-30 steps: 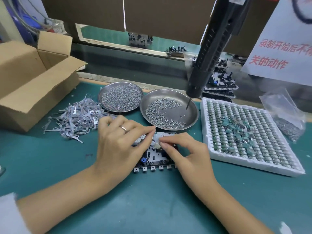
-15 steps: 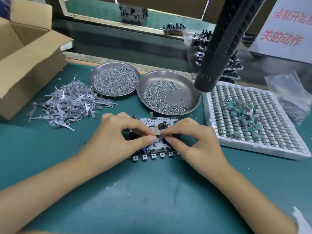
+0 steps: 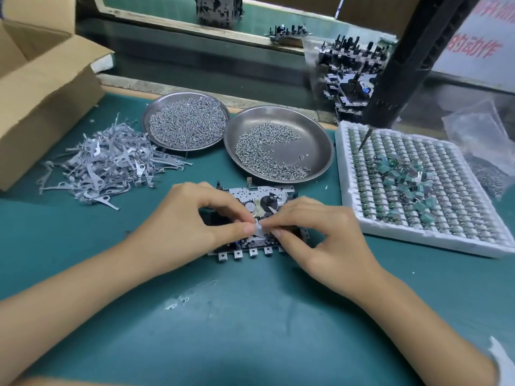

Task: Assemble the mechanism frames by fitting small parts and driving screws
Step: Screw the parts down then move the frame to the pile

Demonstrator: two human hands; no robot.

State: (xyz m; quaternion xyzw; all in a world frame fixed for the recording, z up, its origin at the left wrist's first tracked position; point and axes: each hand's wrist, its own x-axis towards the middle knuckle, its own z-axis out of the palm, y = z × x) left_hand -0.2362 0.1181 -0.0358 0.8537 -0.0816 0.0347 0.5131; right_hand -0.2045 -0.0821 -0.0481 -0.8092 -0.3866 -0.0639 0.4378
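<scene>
A metal mechanism frame (image 3: pixel 274 195) lies flat on the green mat in the middle, with a row of small tabs along its near edge. My left hand (image 3: pixel 192 221) covers its left half and my right hand (image 3: pixel 315 232) its right half. The fingertips of both hands meet over the frame's centre and pinch a small flat metal lever (image 3: pixel 260 228) against it. A black electric screwdriver (image 3: pixel 404 68) hangs from above at the right, its bit over the foam tray.
Two steel dishes hold screws, one at the back left (image 3: pixel 152 112) and one at the back middle (image 3: pixel 320 143). A pile of grey metal levers (image 3: pixel 108 162) lies left, by a cardboard box (image 3: pixel 41 87). A white foam tray (image 3: pixel 434 240) of green parts sits right; stacked frames (image 3: pixel 348 71) behind.
The view has tilted down and moved closer. Both hands have stayed on the frame, fingertips working the small lever slightly nearer to its middle.
</scene>
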